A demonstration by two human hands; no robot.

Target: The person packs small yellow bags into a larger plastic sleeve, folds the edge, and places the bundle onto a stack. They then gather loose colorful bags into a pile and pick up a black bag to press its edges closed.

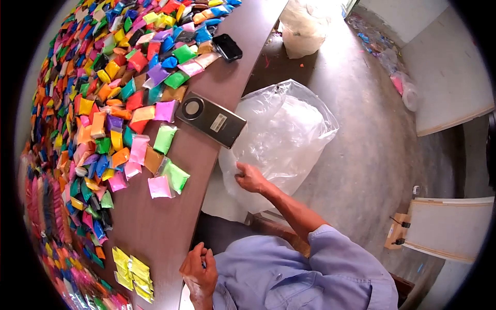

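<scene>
My right hand point(251, 178) is over the near left side of a large clear plastic bag point(281, 137). Its fingers are curled in; whether they grip the bag or anything small does not show. My left hand point(200, 269) is at the table's front edge, fingers bent inward and nothing visible in them. Left of it, several yellow packets point(133, 274) lie in two short rows on the brown table point(155, 222). Farther up, a pink packet point(159, 187) and a green packet point(175, 176) lie at the border of a big heap of colourful small packets point(111, 116).
A dark power-bank-like device point(212, 120) with a round disc lies at the table edge, its corner overhanging. Beyond it is a small black case point(227, 47). Another filled bag point(305, 28) stands on the floor point(361, 155). A white panel point(449, 227) is on the right.
</scene>
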